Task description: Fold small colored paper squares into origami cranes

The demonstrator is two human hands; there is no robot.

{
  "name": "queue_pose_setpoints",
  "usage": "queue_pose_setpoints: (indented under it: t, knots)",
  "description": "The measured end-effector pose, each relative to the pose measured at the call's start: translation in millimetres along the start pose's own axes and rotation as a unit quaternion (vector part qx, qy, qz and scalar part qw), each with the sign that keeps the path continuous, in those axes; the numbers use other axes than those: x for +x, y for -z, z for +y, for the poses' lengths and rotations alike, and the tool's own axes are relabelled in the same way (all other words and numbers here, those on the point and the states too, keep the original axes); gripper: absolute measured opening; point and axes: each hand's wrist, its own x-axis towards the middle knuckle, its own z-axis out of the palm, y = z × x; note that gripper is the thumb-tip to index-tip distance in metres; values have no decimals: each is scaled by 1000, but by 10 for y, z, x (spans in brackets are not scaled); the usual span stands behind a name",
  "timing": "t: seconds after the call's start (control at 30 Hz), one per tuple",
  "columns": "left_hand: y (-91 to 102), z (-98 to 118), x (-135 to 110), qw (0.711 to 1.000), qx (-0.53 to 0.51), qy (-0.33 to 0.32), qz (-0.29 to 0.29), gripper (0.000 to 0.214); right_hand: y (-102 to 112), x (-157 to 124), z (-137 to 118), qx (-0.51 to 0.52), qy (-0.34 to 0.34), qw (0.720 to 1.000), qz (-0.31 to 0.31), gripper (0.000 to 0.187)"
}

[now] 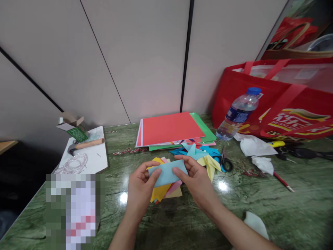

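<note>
My left hand (140,184) and my right hand (195,177) both pinch a folded light blue paper (168,172), one at each end, thumbs pressed on its top face. The paper is held just above a small pile of yellow, pink and orange paper squares (163,192) on the green marble table (260,215). Several folded blue and yellow paper shapes (200,156) lie just beyond my right hand.
A stack of large coloured sheets (171,130), red on top, lies at the back. Scissors (225,161), a water bottle (239,113), a red bag (281,100), crumpled tissues (253,146) and a pencil (283,182) sit right. A hammer (85,145) and a small box (71,126) rest on a white board at left.
</note>
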Motion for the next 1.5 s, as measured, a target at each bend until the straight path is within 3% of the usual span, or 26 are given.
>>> queue_pose_setpoints:
  t: [0.87,1.5]
  knots:
    - [8,-13,18,1000,27,-14,4,19,5,7,22,20,-7,1000,-6,33]
    - [26,-41,22,998,60,-10,-21,20,39,41,10,-21,-21,999,-12,34]
